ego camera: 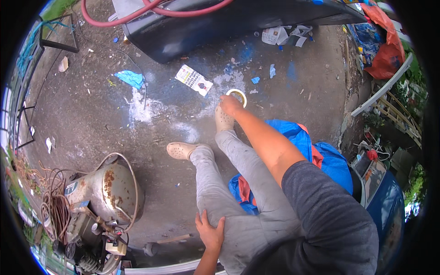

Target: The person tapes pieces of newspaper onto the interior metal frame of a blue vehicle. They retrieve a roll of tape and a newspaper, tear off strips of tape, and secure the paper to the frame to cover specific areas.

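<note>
My right hand (231,104) reaches down past my knee and grips a roll of masking tape (244,97) by its near left side. The roll looks pale on the outside, with a yellowish inner ring. Both hand and roll are just beyond the toe of one beige clog (224,120), low over the concrete floor. My left hand (209,232) rests on the thigh of my grey trousers (240,233), fingers spread and nothing in it. A torn piece of newspaper (194,80) lies on the floor left of the roll.
A dark panel (206,32) with a red hose (196,13) over it stands ahead. At left are a rusty air compressor (108,192) and coiled hose (56,215). Blue-and-orange tarpaulin (330,161) lies at right. Blue plastic (130,79) and more newspaper (275,35) litter the floor.
</note>
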A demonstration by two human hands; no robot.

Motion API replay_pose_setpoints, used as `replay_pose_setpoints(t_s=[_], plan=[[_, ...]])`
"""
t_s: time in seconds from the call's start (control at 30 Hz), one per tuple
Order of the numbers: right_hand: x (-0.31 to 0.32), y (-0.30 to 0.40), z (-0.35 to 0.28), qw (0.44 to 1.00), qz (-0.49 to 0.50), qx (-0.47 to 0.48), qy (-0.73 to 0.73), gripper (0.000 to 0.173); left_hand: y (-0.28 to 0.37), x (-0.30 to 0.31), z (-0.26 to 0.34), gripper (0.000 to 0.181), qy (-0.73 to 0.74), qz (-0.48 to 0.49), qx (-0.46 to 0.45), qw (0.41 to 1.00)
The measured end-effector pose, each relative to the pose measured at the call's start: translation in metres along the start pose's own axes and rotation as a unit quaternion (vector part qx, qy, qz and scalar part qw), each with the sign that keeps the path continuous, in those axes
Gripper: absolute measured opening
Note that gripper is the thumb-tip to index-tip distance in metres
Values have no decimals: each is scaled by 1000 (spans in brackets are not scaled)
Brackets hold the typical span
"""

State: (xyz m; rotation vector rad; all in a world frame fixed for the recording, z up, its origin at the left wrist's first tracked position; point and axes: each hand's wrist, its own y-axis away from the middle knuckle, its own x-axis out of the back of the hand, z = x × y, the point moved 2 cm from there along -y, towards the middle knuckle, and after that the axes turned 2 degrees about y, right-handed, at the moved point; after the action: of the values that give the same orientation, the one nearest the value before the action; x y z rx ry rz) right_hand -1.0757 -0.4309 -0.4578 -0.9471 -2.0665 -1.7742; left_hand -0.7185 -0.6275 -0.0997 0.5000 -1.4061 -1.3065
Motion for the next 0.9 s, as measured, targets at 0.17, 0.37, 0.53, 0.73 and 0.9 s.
replay_pose_setpoints(t_s=[0.17, 0.37, 0.53, 0.73, 0.9], plan=[[-34, -77, -31, 999, -33, -2, 12, 49, -6, 1, -1, 81, 7, 12, 2, 1000], [-64, -169, -66, 997, 77, -22, 9, 56, -25, 15, -9, 75, 52, 44, 8, 998], [-69, -205, -85, 985, 173, 17, 10, 23, -41, 32, -5, 69, 37, 65, -20, 997], [-92, -38, -54, 995, 58, 40, -69, 20, -29, 44, 12, 73, 23, 5, 10, 1000], [-11, 212, -107, 990, -108, 91, -27, 14, -8, 50, 24, 67, -2, -5, 79, 997]])
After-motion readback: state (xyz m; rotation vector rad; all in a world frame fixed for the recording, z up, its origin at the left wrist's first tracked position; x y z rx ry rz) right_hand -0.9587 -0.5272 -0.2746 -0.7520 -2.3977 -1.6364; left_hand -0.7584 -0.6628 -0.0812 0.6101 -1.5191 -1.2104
